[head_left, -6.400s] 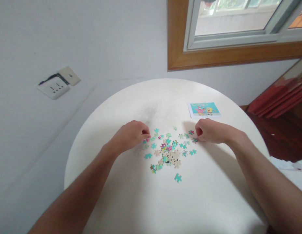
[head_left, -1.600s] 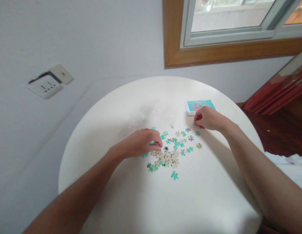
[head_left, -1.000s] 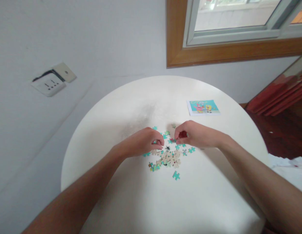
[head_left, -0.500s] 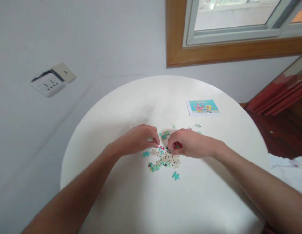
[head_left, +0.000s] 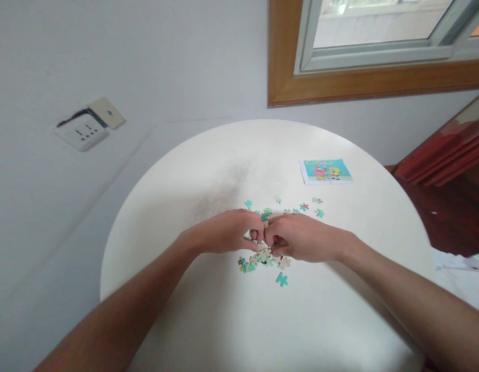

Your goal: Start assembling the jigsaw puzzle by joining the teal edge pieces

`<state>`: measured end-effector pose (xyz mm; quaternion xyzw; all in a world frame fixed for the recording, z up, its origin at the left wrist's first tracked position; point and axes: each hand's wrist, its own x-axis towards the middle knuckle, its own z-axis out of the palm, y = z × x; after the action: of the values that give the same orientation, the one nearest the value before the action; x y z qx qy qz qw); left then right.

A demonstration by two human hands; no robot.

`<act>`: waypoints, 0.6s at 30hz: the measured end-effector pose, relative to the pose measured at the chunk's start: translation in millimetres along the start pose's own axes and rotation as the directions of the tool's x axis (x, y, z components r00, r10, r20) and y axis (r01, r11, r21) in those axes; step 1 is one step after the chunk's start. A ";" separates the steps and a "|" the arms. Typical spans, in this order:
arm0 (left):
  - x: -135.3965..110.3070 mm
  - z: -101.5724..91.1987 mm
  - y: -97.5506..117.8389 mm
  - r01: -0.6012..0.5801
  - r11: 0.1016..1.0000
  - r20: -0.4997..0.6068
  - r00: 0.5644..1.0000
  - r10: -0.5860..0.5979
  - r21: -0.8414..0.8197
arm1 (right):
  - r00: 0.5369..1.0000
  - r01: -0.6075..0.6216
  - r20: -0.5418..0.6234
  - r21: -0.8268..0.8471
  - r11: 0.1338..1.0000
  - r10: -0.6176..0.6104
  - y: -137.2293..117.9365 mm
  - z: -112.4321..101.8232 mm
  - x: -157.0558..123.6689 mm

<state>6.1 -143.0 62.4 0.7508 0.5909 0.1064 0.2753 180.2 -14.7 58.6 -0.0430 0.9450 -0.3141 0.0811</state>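
Observation:
A heap of small jigsaw pieces [head_left: 265,257], some teal and some showing beige backs, lies on the white round table [head_left: 224,320]. My left hand [head_left: 237,231] reaches over the left of the heap, its fingers curled and the thumb a little apart from them. Close against it, my right hand [head_left: 303,236] is closed, thumb and fingers pinched low on a jigsaw piece that they mostly cover. The hands hide part of the heap. Nearest the front edge, one teal jigsaw piece [head_left: 282,279] lies apart.
Behind the hands are scattered a teal piece [head_left: 248,204], a pink-and-teal piece [head_left: 304,206] and several others. A cartoon picture card [head_left: 328,171] lies at the back right. The wall with a socket [head_left: 84,131] and a wood-framed window [head_left: 282,85] borders the table.
My left hand has moved right and slightly nearer, closing the gap to my right hand; its thumb now stands apart. My right hand has come slightly nearer. The view has shifted a little.

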 end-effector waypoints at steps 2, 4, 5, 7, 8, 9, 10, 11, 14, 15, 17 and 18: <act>-1.9 -4.4 0.5 -0.015 1.000 0.024 1.000 0.015 -0.020 | 1.000 -0.004 0.004 -0.008 1.000 0.004 -0.8 0.3 -0.9; -4.3 -8.5 1.0 -0.020 0.999 0.042 0.999 0.021 -0.027 | 1.000 -0.014 0.001 -0.017 1.000 0.014 -1.9 0.6 -1.5; -5.3 -9.9 0.9 -0.019 0.999 0.044 0.999 0.021 -0.028 | 1.000 -0.019 0.003 -0.019 1.000 0.019 -2.3 0.7 -1.6; -6.1 -11.4 -0.2 -0.019 0.999 0.036 0.999 0.020 -0.026 | 1.000 -0.020 0.003 -0.026 0.999 0.021 -2.6 0.9 -1.4; -6.1 -11.7 -1.1 -0.021 0.999 0.030 0.999 0.021 -0.025 | 1.000 -0.018 0.000 -0.032 0.999 0.018 -2.4 0.9 -1.3; -6.0 -12.0 -2.1 -0.023 0.999 0.025 0.999 0.023 -0.026 | 1.000 -0.014 -0.004 -0.039 0.999 0.014 -2.1 0.8 -1.2; -6.0 -12.5 -3.0 -0.020 0.999 0.019 1.000 0.020 -0.026 | 1.000 -0.009 -0.007 -0.045 0.999 0.009 -1.8 0.5 -1.2; -6.3 -13.2 -3.8 -0.010 1.000 0.014 1.000 0.010 -0.025 | 1.000 -0.005 -0.012 -0.053 0.999 0.005 -1.6 0.0 -1.5; -10.6 -17.0 -3.8 0.048 0.999 0.023 0.999 -0.048 -0.005 | 1.000 -0.018 -0.006 -0.081 0.997 0.018 -2.9 -2.5 -4.4; -13.0 -18.2 -2.7 0.066 0.998 0.031 0.997 -0.066 0.012 | 0.999 -0.033 -0.007 -0.097 0.995 0.032 -3.9 -3.3 -5.8; -18.2 -19.3 1.2 0.087 0.994 0.057 0.994 -0.091 0.069 | 0.998 -0.069 -0.017 -0.145 0.987 0.067 -6.8 -4.1 -8.7; -20.3 -18.9 4.1 0.094 0.990 0.074 0.992 -0.102 0.104 | 0.996 -0.084 -0.023 -0.172 0.982 0.081 -8.4 -3.9 -9.9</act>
<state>-5.4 -157.4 83.6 0.7373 0.6204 0.0332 0.2652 189.5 -17.7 68.0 -0.0083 0.9702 -0.2276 0.0825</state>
